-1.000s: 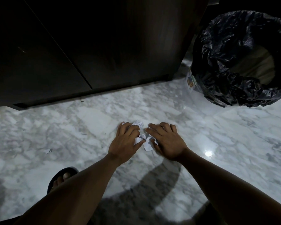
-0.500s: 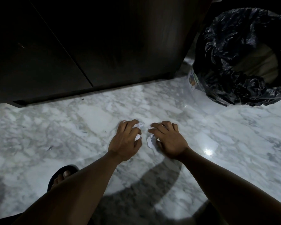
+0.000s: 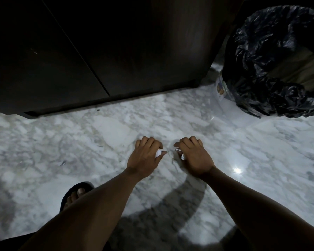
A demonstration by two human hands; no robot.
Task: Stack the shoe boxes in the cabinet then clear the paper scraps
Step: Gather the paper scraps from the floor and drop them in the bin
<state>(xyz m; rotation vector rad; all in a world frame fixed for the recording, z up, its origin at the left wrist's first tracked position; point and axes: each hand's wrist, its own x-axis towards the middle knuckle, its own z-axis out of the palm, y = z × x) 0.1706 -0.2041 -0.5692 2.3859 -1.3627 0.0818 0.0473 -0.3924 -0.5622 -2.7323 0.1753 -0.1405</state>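
Peeking between curled fingers, crumpled white paper scraps fill each closed grip (left hand, right hand).

Crumpled white paper scraps, mostly hidden, seemingly one wad each within left hand and right hand.

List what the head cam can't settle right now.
- Head view, cabinet: the dark doors hide whatever is stacked inside.
- Head view, paper scraps: the left hand and right hand curl over most of them, so the amount is unclear.
- Head view, bin: cut off by the right edge, and its contents are lost in shadow.
- Head view, fleck on the floor: too small to tell if it is paper.
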